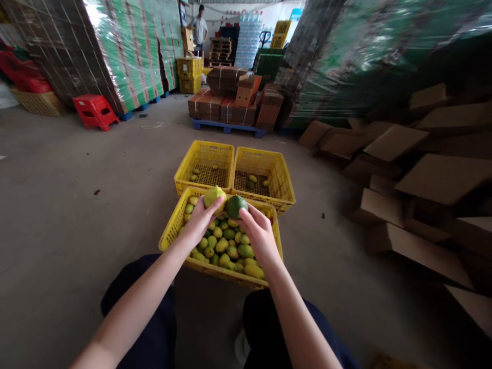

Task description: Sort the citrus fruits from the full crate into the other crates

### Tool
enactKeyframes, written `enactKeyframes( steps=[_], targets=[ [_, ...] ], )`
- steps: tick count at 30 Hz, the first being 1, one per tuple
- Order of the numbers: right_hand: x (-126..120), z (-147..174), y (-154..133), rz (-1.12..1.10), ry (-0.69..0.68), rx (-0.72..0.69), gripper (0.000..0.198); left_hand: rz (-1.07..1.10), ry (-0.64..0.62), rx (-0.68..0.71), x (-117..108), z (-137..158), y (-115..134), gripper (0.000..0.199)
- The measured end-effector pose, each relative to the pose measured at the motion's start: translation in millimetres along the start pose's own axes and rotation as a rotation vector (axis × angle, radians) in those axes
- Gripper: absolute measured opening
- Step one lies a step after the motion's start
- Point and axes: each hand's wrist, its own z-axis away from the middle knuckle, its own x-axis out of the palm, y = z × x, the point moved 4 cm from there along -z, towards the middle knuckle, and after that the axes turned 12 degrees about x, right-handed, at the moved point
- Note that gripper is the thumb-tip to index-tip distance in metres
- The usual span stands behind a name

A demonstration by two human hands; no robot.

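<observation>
My left hand [203,218] is closed round a yellow-green lemon [213,199] with a pointed tip. Beside it, my right hand [258,225] grips a dark green lemon [235,207] between thumb and fingers. Both fruits are held up close together above a yellow plastic crate [172,225] full of green and yellow lemons [222,246]. Just beyond stand two more yellow crates side by side. The left one [184,164] has a few lemons on its slatted bottom, and the right one [284,179] likewise holds a few.
Flattened and folded cardboard boxes [407,205] heap up on the right. A blue pallet [226,127] with bundled cartons [240,107] stands ahead. At left is a red stool [96,111] near wrapped stacks [130,51]. A person [200,29] stands at the back.
</observation>
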Motion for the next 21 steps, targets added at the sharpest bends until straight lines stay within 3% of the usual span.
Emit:
enactKeyframes(
  steps=[4,8,13,21],
  targets=[
    [5,1,0,-0.078,0.024,0.032,0.034,-0.042,-0.005,0.046,1,0,6,0.018],
    [0,-4,0,-0.286,0.07,0.099,0.027,0.103,-0.019,-0.045,-1,-5,7,0.022],
    [-3,-11,2,-0.379,0.043,0.168,0.015,0.189,0.046,-0.139,-5,-9,8,0.026],
    [8,-8,9,-0.359,-0.016,0.223,0.029,0.02,-0.033,-0.169,0,-3,8,0.025]
  ],
)
